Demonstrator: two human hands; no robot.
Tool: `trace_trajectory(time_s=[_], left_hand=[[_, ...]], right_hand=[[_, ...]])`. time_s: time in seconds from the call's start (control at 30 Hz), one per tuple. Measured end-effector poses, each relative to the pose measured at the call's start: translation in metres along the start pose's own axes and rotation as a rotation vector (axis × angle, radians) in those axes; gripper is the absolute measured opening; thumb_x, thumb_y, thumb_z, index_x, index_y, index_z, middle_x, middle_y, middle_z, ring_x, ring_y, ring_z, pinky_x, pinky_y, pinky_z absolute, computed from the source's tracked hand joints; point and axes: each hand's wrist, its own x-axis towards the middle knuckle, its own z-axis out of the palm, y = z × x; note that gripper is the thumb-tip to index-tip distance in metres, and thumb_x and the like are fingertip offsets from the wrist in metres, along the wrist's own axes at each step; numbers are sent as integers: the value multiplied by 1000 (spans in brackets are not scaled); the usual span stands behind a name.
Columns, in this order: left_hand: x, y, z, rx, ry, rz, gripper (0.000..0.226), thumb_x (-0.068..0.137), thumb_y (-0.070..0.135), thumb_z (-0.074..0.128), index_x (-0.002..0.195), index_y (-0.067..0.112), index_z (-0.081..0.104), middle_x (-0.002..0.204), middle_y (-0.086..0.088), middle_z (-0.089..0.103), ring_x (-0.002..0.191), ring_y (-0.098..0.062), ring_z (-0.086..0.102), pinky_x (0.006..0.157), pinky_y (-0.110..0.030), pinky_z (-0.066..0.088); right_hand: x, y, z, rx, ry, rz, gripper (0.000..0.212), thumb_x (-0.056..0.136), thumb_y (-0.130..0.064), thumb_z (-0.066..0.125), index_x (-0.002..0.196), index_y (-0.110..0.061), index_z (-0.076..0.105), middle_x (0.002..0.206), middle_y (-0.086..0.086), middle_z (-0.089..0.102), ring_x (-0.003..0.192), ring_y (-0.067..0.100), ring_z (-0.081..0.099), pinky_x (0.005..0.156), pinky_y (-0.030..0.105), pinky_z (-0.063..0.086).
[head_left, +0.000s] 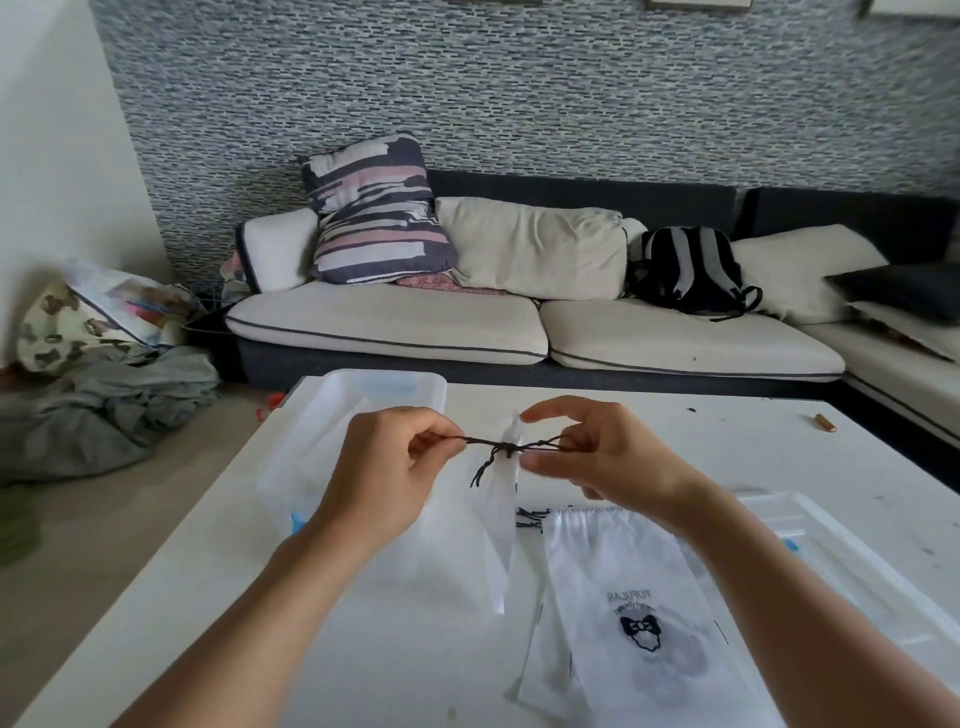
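Observation:
A translucent white drawstring bag (500, 519) hangs above the white table (649, 431), cinched at its top by a dark cord (491, 445). My left hand (387, 467) pinches the cord's left end. My right hand (597, 457) holds the cord's right end, its index finger stretched out above the cord. The cord is pulled tight between both hands, with a knot in the middle and a loose tail hanging down. Another white drawstring bag (623, 597) with a dark printed logo lies flat on the table below my right hand.
A clear plastic bin (332, 431) stands on the table behind my left hand; a white lid or tray (852, 561) lies at the right. A small brown item (825, 422) lies far right. Beyond the table are a sofa (519, 332) with cushions and a backpack (691, 270).

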Motion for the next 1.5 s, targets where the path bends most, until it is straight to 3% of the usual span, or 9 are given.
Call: trace_trajectory(time_s=[0.27, 0.4, 0.5, 0.7, 0.93, 1.07, 1.23, 1.33, 1.5], left_hand=[[-8, -2, -2, -666, -120, -399, 7, 97, 21, 63, 101, 17, 67, 115, 0, 69, 105, -13, 69, 90, -40, 59], [5, -57, -46, 33, 152, -229, 33, 86, 34, 57, 117, 27, 67, 133, 12, 56, 129, -14, 50, 104, -21, 40], [-2, -94, -55, 591, -146, -449, 41, 93, 43, 54, 133, 33, 56, 160, -3, 23, 146, -35, 19, 112, -45, 33], [-12, -92, -60, 649, -306, -546, 27, 100, 25, 42, 112, 10, 62, 130, -8, 48, 114, -28, 56, 94, -35, 44], [-9, -89, -65, 540, -225, -521, 52, 88, 35, 65, 134, 21, 45, 133, -1, 45, 106, -19, 51, 81, -30, 42], [-6, -95, -57, 555, -310, -488, 64, 90, 32, 57, 148, 32, 32, 145, 0, 36, 122, -27, 49, 98, -38, 46], [-4, -95, -45, 571, -429, -549, 45, 98, 30, 44, 143, 26, 44, 147, 1, 37, 127, -28, 40, 102, -38, 40], [3, -82, -38, 706, -326, -463, 44, 96, 31, 51, 139, 23, 48, 145, -2, 39, 135, -30, 33, 109, -46, 36], [11, -41, -7, 311, -46, -135, 18, 88, 30, 65, 103, 21, 70, 110, 3, 64, 104, -22, 60, 88, -36, 49]], right_hand=[[23, -1, 49, -68, 200, -35, 13, 81, -10, 81, 86, -14, 69, 84, 6, 67, 57, 13, 65, 52, 27, 56], [47, -37, 32, 182, 414, -180, 9, 87, -5, 73, 91, -6, 64, 83, 12, 69, 76, 24, 70, 66, 37, 63], [70, -64, 47, 219, 361, -234, 6, 87, -7, 67, 88, -9, 62, 88, 19, 67, 77, 28, 68, 70, 42, 63], [155, -70, 117, 561, 43, 160, 20, 95, -6, 52, 89, -15, 69, 77, 3, 66, 66, 20, 60, 57, 30, 55], [195, -7, 152, -1112, -330, 82, 55, 89, 3, 45, 135, -26, 56, 128, 7, 51, 105, 31, 58, 81, 40, 56], [193, -41, 165, -1139, -81, -193, 27, 90, -12, 56, 111, -24, 67, 111, -1, 57, 99, 24, 55, 78, 34, 49], [177, 1, 178, -1075, -671, 219, 28, 94, -40, 57, 116, -24, 65, 120, 0, 65, 106, 23, 60, 86, 34, 50], [160, -10, 137, -693, -430, -90, 27, 99, -28, 58, 124, -32, 67, 140, -7, 58, 126, 12, 52, 109, 31, 39], [84, 7, 10, -556, 149, 5, 19, 81, -29, 81, 95, -19, 73, 87, -3, 73, 71, 4, 64, 70, 24, 48]])
